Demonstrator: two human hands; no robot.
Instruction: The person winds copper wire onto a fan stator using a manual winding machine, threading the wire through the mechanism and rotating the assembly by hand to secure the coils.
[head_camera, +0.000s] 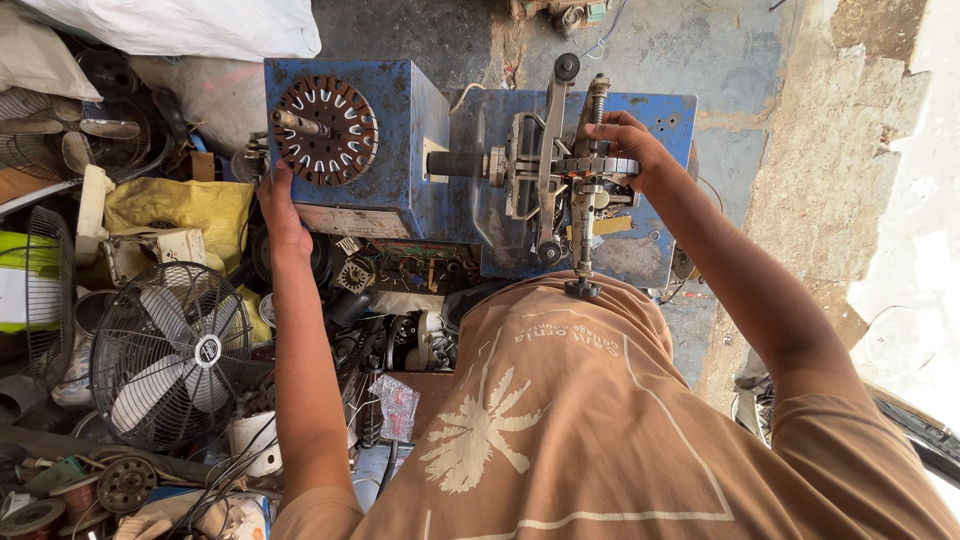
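At the blue machine's (400, 150) left edge, the left hand (281, 207) lay spread flat against its side, at seven o'clock from the slotted stator (326, 130). The right hand (626, 145) curled shut around the winding head (575, 170) at three o'clock. Fans (165, 350) and scrap crowded the left; bare floor (830, 180) lay right.

— How are the arms set?
— Both bare arms reach forward and spread apart, elbows slightly bent.
— The left hand (282, 212)?
— Palm down, fingers together and extended, pressed flat against a surface.
— And the right hand (630, 148)?
— Wrist bent inward, fingers curled in a grip, knuckles facing up.
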